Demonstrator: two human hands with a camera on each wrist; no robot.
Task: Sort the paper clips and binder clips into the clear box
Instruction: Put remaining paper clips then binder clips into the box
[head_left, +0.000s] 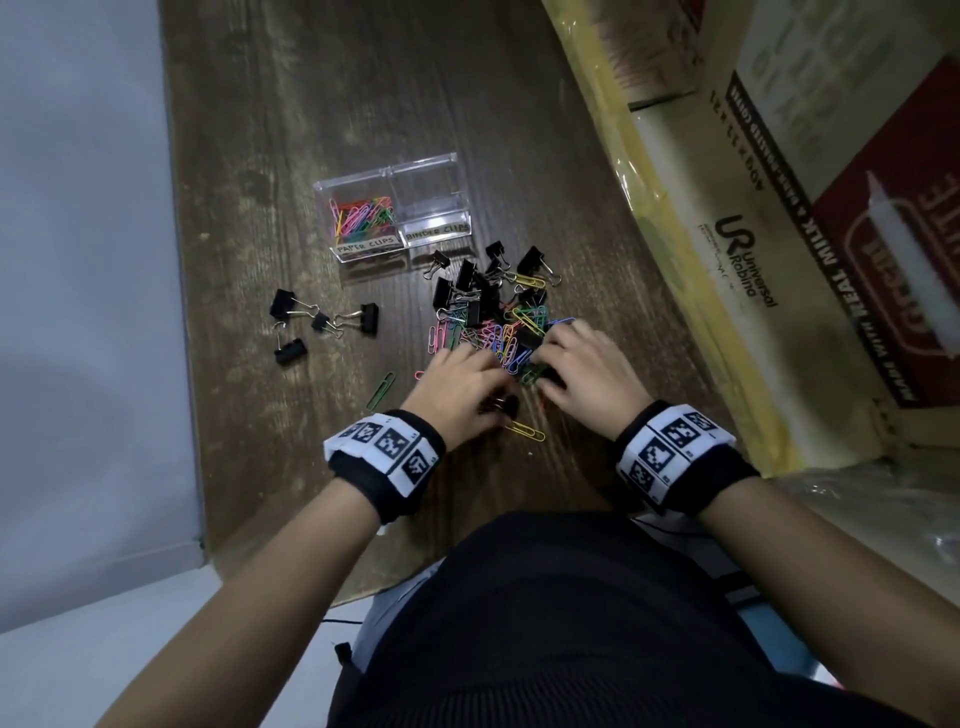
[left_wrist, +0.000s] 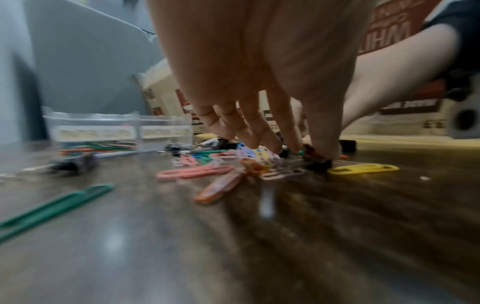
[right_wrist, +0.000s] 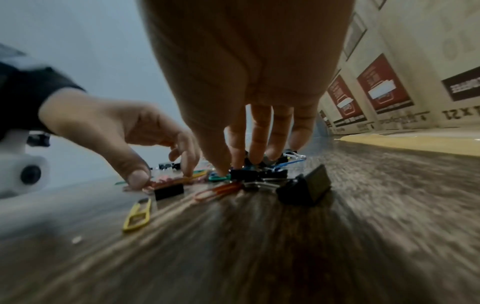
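A clear two-part box (head_left: 435, 165) stands on the wooden table. Its left part, labelled PAPER CLIPS, holds several coloured paper clips (head_left: 363, 213); the right part, labelled BINDER CLIPS, looks empty. In front of it lies a mixed pile (head_left: 493, 312) of black binder clips and coloured paper clips. Both hands reach down onto the near side of this pile. My left hand (head_left: 467, 379) (left_wrist: 285, 148) touches paper clips with spread fingertips and thumb. My right hand (head_left: 566, 358) (right_wrist: 241, 162) sets straight fingers on clips beside a black binder clip (right_wrist: 306, 189). Neither hand plainly holds a clip.
Several black binder clips (head_left: 322, 322) lie apart to the left. A green paper clip (head_left: 381, 389) and a yellow one (head_left: 524, 430) lie loose near my wrists. Cardboard boxes (head_left: 779, 208) wall off the right side. The table edge (head_left: 182, 312) runs along the left.
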